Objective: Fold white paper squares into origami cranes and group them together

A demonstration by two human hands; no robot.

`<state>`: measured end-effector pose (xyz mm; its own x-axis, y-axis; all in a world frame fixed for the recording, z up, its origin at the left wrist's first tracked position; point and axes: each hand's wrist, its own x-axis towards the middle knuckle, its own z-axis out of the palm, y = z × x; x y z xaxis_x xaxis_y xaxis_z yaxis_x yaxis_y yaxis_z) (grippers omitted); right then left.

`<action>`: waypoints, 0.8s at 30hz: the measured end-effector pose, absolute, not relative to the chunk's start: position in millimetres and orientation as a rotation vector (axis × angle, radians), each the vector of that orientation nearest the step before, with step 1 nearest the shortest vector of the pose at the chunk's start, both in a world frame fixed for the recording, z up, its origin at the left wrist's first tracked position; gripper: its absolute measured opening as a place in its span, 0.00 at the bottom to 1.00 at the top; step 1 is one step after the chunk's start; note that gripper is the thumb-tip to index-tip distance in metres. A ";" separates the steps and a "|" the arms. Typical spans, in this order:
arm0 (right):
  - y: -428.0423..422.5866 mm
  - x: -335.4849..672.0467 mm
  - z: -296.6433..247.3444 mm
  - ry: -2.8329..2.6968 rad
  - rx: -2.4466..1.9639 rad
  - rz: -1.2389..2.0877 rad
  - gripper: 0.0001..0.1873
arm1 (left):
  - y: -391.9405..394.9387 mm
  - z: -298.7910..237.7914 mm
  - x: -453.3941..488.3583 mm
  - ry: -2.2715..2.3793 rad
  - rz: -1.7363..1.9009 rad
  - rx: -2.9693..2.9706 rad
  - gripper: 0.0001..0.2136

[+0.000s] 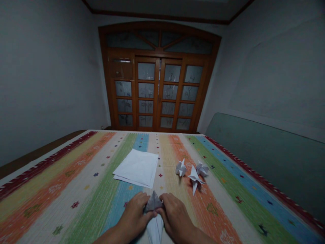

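A narrow, pointed piece of folded white paper [155, 227] is held upright or tilted, which cannot be told, above the near part of a multicoloured striped cloth [88, 193]. Its sides are pinched between curled fingers and thumbs of the left hand [135, 211] and right hand [177, 213]. Beyond, flat white paper sheets [137, 167] are stacked left of three spiky folded white-paper figures [194, 176]. Brown wooden glazed doors [158, 91] are seen farthest away.

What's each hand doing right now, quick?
Left hand: closed, holding the left side of the folded paper.
Right hand: closed, holding the right side of that same paper.
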<state>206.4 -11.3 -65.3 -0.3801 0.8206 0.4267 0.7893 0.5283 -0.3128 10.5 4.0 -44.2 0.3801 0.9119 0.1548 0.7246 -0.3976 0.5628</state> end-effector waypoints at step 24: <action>-16.9 227.2 -51.4 -2.364 -0.819 0.286 0.11 | 18.1 -39.6 -5.9 1.374 0.777 2.253 0.01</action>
